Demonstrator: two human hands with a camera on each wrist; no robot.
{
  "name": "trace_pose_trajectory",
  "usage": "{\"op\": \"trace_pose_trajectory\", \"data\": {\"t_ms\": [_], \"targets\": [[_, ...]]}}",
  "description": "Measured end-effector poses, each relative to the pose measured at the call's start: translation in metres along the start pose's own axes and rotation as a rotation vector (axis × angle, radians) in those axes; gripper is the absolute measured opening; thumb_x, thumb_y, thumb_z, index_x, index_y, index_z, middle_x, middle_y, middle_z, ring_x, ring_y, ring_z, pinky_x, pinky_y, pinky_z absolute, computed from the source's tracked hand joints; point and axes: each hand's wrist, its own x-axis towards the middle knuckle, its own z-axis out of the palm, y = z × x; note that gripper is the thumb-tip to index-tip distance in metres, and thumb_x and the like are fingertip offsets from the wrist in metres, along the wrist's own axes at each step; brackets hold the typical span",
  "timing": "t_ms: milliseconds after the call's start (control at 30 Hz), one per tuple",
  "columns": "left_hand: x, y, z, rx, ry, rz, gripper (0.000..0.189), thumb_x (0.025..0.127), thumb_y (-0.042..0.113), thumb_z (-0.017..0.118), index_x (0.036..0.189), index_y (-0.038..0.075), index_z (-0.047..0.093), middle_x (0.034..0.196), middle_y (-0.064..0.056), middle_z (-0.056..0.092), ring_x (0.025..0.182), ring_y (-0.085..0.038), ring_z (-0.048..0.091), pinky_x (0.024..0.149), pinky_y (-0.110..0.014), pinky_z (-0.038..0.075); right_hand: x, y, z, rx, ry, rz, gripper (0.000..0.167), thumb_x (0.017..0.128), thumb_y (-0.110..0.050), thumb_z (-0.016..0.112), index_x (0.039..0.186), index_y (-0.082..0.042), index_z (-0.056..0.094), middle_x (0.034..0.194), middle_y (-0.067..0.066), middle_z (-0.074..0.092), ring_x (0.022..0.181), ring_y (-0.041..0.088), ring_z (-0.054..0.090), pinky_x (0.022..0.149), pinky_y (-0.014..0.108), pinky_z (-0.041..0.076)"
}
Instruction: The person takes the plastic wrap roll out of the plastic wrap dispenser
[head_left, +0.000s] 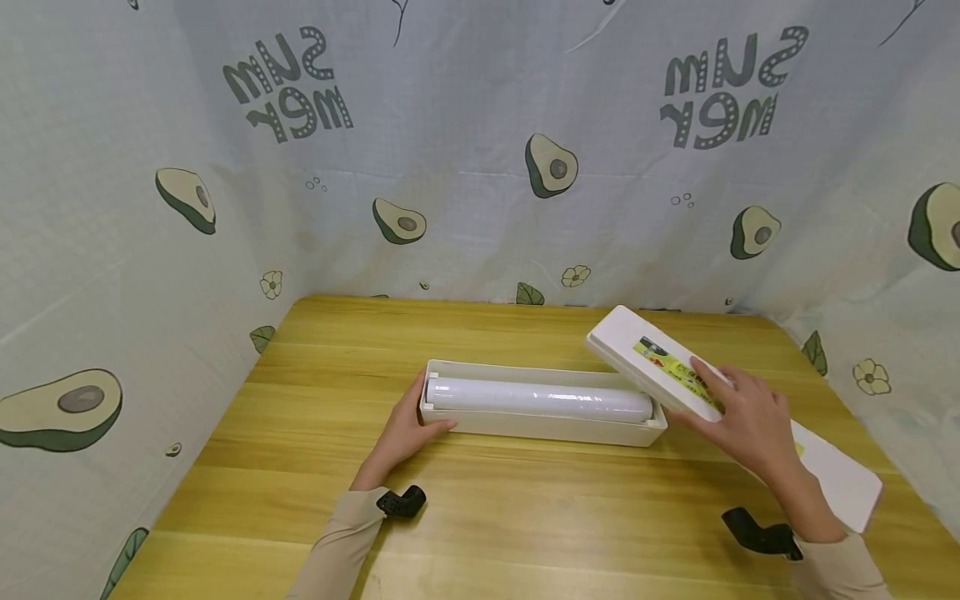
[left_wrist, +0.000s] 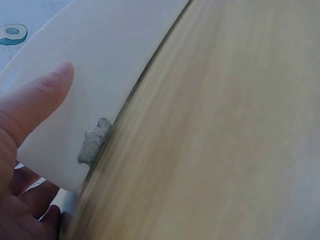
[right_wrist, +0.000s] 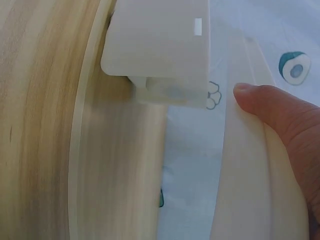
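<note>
A long white box [head_left: 555, 427] lies on the table with a roll of clear plastic wrap [head_left: 540, 398] inside it. My left hand [head_left: 405, 427] grips the box's left end, the thumb [left_wrist: 47, 95] along the front wall and the other fingers round the end. A grey patch [left_wrist: 95, 142] marks the wall's lower edge. In my right hand [head_left: 753, 421] is the long white lid [head_left: 832, 475] with a yellow-green label [head_left: 675, 367]. The lid slants at the right, its far end raised and overlapping the box's right end. The right wrist view shows the thumb on its side.
The wooden table [head_left: 510, 517] ends at a back edge against a hanging white curtain [head_left: 465, 108] printed with avocados and mirrored lettering. More curtain hangs at the left and right sides. A dark strap-on device [head_left: 761, 533] sits at the right wrist, another [head_left: 402, 502] at the left.
</note>
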Motion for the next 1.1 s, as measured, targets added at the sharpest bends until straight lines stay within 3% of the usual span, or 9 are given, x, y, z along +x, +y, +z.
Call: {"op": "trace_pose_trajectory", "data": {"t_ms": [867,967,1100], "targets": [[0.001,-0.002,0.002,-0.022,-0.001,-0.006,0.098,0.076,0.015,0.078,0.152,0.014,0.016,0.147,-0.014,0.039,0.135,-0.031,0.038,0.113,-0.048,0.03,0.0,0.008,0.001,-0.002,-0.028,0.052,0.088,0.073,-0.053,0.071,0.146,-0.02,0.034,0.123,0.031,0.047,0.102,0.052,0.046,0.073,0.065,0.033],[-0.001,0.005,0.001,-0.022,0.004,-0.004,0.097,0.076,0.011,0.077,0.151,0.01,0.016,0.145,-0.018,0.04,0.134,-0.034,0.039,0.112,-0.051,0.03,0.0,0.009,0.001,-0.002,-0.022,0.051,0.087,0.074,-0.052,0.071,0.146,-0.021,0.033,0.123,0.031,0.047,0.101,0.053,0.045,0.072,0.066,0.033],[-0.006,0.027,-0.004,-0.013,-0.01,-0.004,0.094,0.077,0.008,0.076,0.15,0.002,0.017,0.143,-0.023,0.041,0.132,-0.038,0.04,0.111,-0.052,0.031,0.0,0.01,0.001,-0.001,-0.02,0.056,0.087,0.074,-0.053,0.07,0.146,-0.021,0.033,0.122,0.032,0.047,0.101,0.053,0.045,0.072,0.066,0.033]]}}
